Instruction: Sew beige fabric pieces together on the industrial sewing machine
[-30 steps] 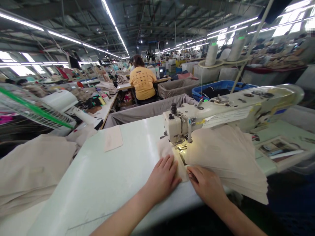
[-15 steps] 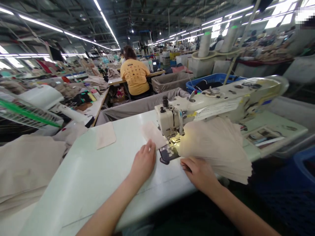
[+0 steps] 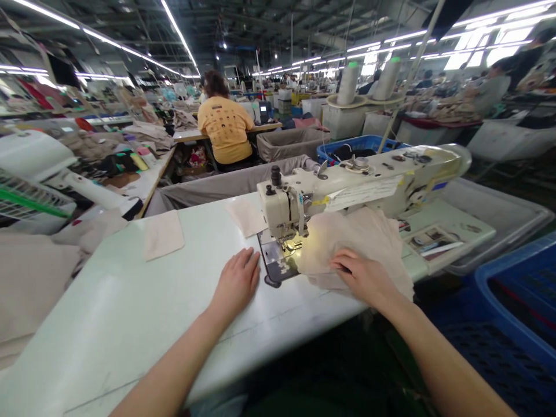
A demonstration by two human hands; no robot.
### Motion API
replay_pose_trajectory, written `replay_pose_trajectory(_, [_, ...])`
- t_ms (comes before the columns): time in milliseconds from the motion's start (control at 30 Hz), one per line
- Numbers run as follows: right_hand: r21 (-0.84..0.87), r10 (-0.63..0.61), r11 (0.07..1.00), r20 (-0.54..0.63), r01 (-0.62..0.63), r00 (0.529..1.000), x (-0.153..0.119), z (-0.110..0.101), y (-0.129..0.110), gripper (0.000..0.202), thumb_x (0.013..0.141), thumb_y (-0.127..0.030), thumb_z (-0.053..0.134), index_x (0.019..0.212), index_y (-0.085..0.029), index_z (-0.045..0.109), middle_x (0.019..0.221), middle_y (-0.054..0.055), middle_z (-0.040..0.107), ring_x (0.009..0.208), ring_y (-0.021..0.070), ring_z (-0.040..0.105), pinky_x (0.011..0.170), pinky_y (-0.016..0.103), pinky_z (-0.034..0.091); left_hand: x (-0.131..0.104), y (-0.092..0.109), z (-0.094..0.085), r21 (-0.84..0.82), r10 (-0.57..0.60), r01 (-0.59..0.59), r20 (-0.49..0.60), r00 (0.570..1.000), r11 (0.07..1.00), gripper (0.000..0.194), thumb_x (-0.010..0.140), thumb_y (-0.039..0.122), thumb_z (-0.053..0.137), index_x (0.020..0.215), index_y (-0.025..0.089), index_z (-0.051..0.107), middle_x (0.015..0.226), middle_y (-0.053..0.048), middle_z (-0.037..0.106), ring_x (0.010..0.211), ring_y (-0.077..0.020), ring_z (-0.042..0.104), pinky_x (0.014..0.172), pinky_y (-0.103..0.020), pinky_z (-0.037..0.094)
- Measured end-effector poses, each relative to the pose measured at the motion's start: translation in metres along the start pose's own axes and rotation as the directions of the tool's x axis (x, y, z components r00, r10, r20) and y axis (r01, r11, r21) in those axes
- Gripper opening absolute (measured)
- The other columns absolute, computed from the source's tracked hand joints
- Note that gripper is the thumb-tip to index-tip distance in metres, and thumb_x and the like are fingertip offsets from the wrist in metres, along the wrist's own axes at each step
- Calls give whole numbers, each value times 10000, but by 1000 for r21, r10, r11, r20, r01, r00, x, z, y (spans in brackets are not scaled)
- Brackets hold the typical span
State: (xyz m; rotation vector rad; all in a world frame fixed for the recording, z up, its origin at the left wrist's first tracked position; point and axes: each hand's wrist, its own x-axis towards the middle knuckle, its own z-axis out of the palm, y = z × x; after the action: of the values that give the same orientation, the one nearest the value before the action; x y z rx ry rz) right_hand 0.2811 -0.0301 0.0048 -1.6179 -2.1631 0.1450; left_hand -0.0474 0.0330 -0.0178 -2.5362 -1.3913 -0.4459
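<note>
My left hand (image 3: 238,277) lies palm down on the pale sewing table, fingers stretched out, just left of the machine's metal needle plate (image 3: 274,259). It holds nothing. My right hand (image 3: 362,275) rests over a pile of beige fabric pieces (image 3: 360,229), its thumb and fingers pinched on the top layer. The pile lies right of the needle, under the arm of the sewing machine (image 3: 282,202), whose lamp lights its left edge. One small beige pocket-shaped piece (image 3: 245,217) sits behind the plate, partly hidden by the machine head. A second pocket piece (image 3: 164,236) lies further left.
A larger beige fabric stack (image 3: 37,284) is at the far left, below a white fan (image 3: 37,156). Blue crates (image 3: 521,301) stand at right. A tray of small tools (image 3: 434,240) is set in the table's right end. A person in yellow (image 3: 226,130) sits ahead.
My left hand has come off the small pocket piece and drawn back onto the table. My right hand has moved from the pile's front corner onto its top. The view has shifted right.
</note>
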Motion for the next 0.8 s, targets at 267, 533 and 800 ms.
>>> replay_pose_trajectory(267, [8,-52,999,-1,52,999,-3,-3,0,117,942,-253,581,973,-231,692,1050,25,708,825,175,689,678,267,504,12,43,-22,-167,331,-337,-62,942,927,336,968,115,451,1234,154,653,1197,-136,714,1144,-257,660,951,-432,566])
replay_pose_trajectory(533, [136,23,991,-55,-15,998,-2,-8,5,236,1004,-245,465,924,-232,686,986,22,731,811,166,698,744,271,532,41,77,-12,-264,508,-516,-104,855,815,498,988,55,365,1478,127,418,1408,-158,602,1370,-242,518,1084,-417,509])
replay_pose_trajectory(800, [45,-359,928,-155,369,921,-24,-17,-43,266,966,-124,443,980,-199,698,993,77,734,882,193,684,779,297,540,48,81,-19,-325,605,-596,-86,792,734,436,1028,219,447,1455,128,446,1437,-167,580,1422,-255,459,1191,-481,379])
